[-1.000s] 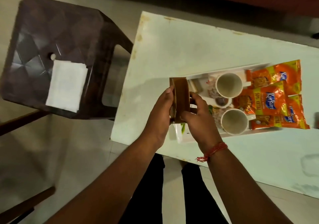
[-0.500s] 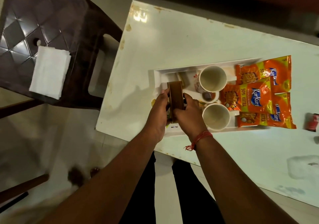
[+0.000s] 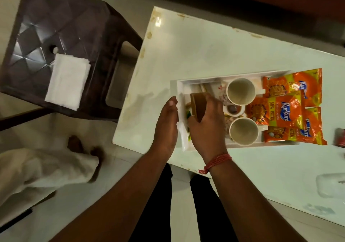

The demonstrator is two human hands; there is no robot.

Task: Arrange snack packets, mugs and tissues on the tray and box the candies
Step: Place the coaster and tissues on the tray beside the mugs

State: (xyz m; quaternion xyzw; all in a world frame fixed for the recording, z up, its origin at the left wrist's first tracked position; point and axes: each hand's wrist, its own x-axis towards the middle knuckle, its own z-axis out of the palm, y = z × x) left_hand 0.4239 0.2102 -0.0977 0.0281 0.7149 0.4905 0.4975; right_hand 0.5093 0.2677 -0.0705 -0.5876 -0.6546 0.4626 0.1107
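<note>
1. While the right hand (image 3: pixel 205 128) curls over a small brown box (image 3: pixel 198 107), its fingers clamped on the box's flat, smooth sides, the box sits at the left end of the tray (image 3: pixel 182 85), tilted rather than flat; something green shows just under it, too hidden to name.
2. The left hand (image 3: pixel 167 122) is beside the tray's left rim, fingers held together and straight, gripping nothing; whether it touches the rim I cannot tell.
3. The tray is white, rectangular and shallow with a raised glossy rim; it lies on a white table (image 3: pixel 196 51) whose smooth top is stained brown along the left edge.
4. Two cream mugs stand upright on the tray, round-mouthed and empty: the far mug (image 3: pixel 240 91) and the near mug (image 3: pixel 243 131), each with its handle to the right; between them sits one small round dish (image 3: pixel 234 109) with a dark centre.
5. Three shiny orange crinkled snack packets (image 3: pixel 280 111) overlap at the tray's right end, reaching past its edge.
6. One stack of white, soft, square-folded tissues (image 3: pixel 67 81) lies on a dark brown plastic stool (image 3: pixel 56 27) with a quilted diamond pattern, well apart from the tray.
7. A red thread band (image 3: pixel 217 160) wraps the right wrist; a pale cloth (image 3: pixel 43 167) lies crumpled on the floor, left.
</note>
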